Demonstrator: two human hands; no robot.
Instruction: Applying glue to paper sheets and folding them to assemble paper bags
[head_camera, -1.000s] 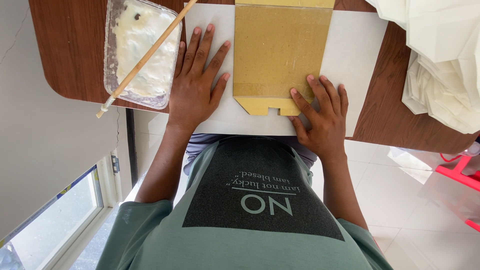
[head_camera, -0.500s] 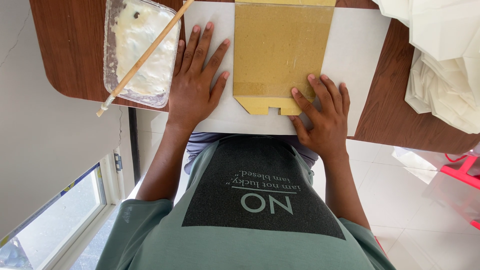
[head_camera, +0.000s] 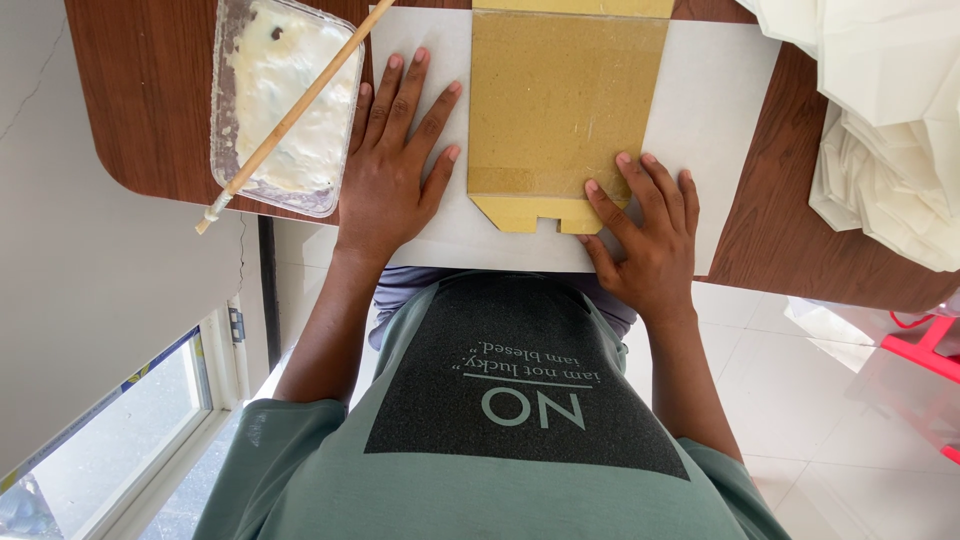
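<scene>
Head view: your left hand lies flat, fingers spread, on the white sheet, apparently pinning it just beside the brown paper bag. Your right hand presses spread fingertips on the bag's folded bottom edge, seemingly flattening it. A clear tray of white paste carries a wooden stick at your left.

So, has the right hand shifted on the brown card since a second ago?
No. The right hand lies at the same spot by the brown card's notched edge.

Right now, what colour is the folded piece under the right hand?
Mustard-yellow brown, plain; the folded paper piece lies on a white sheet. Head view.
</scene>
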